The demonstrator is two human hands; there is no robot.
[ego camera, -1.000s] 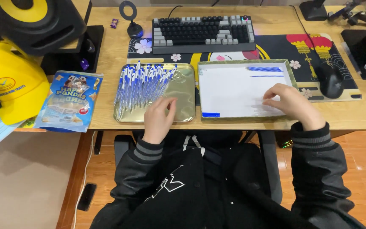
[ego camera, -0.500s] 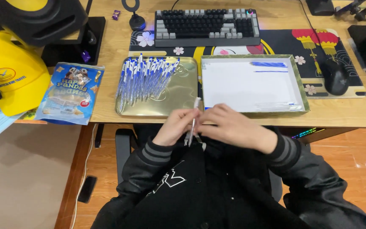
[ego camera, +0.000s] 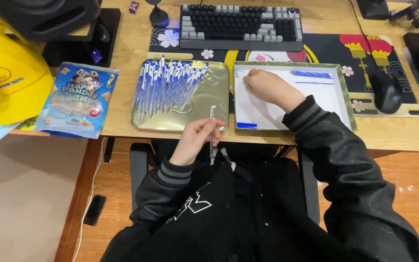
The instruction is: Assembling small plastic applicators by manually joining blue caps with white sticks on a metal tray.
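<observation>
Seen from the head camera, the left hand (ego camera: 194,140) is closed around a slim pen barrel (ego camera: 212,127), fingers pinching it near its middle so that it stands almost upright at the near edge of the wooden desk (ego camera: 122,58), its top end just over the front lip of the gold tray (ego camera: 209,104). That tray holds a fanned heap of blue-and-white pens (ego camera: 168,85) lying towards its left and far side. The right hand (ego camera: 267,88) reaches into the shallow box with a white floor (ego camera: 335,102) just beside the tray, fingers curled down on the floor near the far left corner (whether they pinch anything there cannot be told). A few thin blue refills (ego camera: 311,74) lie at the far side of the box. Beyond are a keyboard (ego camera: 241,22) and a black mouse (ego camera: 387,90); to the left, a blue snack bag (ego camera: 78,99) and a yellow cap (ego camera: 10,80).
</observation>
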